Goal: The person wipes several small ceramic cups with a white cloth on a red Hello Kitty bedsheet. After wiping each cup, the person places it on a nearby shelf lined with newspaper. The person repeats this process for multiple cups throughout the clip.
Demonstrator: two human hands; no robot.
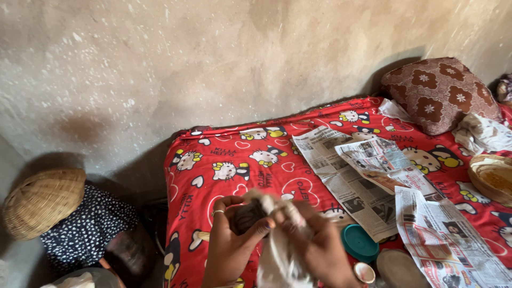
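Note:
My left hand [230, 242] grips a small dark round object [248, 215] at the bottom centre of the head view, with a ring on one finger. My right hand [320, 250] presses a white cloth [277, 256] against that object; the cloth hangs down between both hands. The right hand is blurred. Both hands hover over the near edge of a bed with a red cartoon-print sheet [229, 160].
Newspaper sheets [346, 181] lie spread on the bed. A teal lid [358, 242], a small round cap [365, 272] and a round tin [399, 268] sit beside my right hand. A brown flowered pillow [440, 93] and woven tray [493, 178] are right; a woven basket [42, 202] left.

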